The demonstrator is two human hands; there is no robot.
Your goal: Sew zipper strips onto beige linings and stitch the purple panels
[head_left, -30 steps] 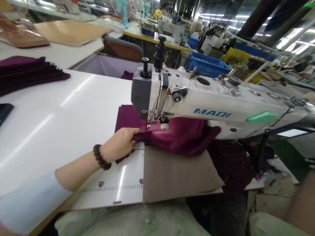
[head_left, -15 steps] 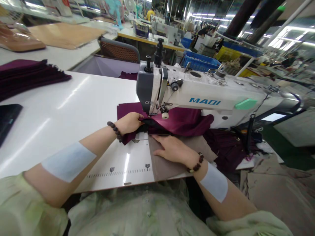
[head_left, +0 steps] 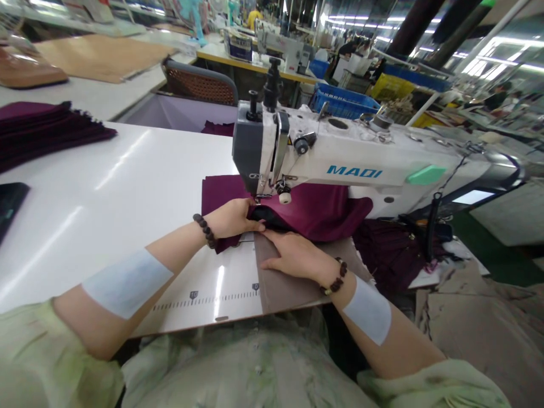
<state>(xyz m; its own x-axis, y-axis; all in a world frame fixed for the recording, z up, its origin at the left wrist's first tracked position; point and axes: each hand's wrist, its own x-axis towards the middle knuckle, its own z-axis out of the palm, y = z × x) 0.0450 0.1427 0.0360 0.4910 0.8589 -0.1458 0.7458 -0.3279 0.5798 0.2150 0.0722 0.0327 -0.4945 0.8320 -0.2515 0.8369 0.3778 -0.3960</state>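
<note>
Maroon fabric (head_left: 310,209) lies under the head of a white sewing machine (head_left: 352,156), with a dark fold showing near the needle. My left hand (head_left: 233,218) is closed on the fabric's edge just left of the presser foot, thumb and fingers pinched together. Close by on the right, my right hand (head_left: 300,258) lies flat with its fingers stretched out and thumb apart. Its fingertips touch the near edge of the fabric, while the palm rests over a grey-brown sheet (head_left: 280,289). Both hands' fingertips almost meet.
Stacked maroon pieces (head_left: 51,133) lie on the white table (head_left: 127,226) at the left, near a dark flat device (head_left: 11,204). More maroon pieces (head_left: 391,252) are piled right of the machine. A blue crate (head_left: 344,102) and a chair (head_left: 199,82) stand behind.
My left hand has moved right along the fabric, closer to the needle and my right hand. My right hand has stayed nearly in place. The dark fold has shifted slightly.
</note>
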